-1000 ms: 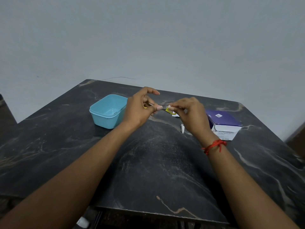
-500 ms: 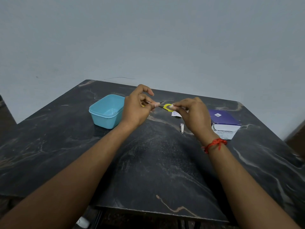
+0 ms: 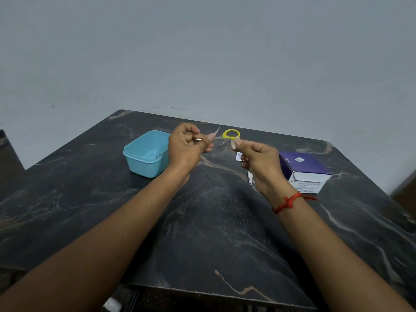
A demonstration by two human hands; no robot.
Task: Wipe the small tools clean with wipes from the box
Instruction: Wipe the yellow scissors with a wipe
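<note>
Small scissors with a yellow ring handle (image 3: 231, 134) are held in the air between both hands, above the far middle of the table. My left hand (image 3: 188, 148) pinches the metal blade end, and a blurred blade tip sticks up past its thumb. My right hand (image 3: 258, 163) pinches the scissors at the yellow handle. Whether a wipe sits between my left fingers and the blade is hidden. A purple and white wipe box (image 3: 304, 168) lies to the right of my right hand. A metal nail clipper (image 3: 249, 180) lies on the table under my right wrist.
A light blue plastic container (image 3: 146, 154) stands open to the left of my left hand. A small white sachet (image 3: 238, 156) lies on the dark marble table (image 3: 213, 233) beneath my right fingers. A grey wall stands behind the table's far edge.
Both hands have lifted a little and turned the scissors. The yellow ring now stands up above my right thumb, and a blade tip points upward.
</note>
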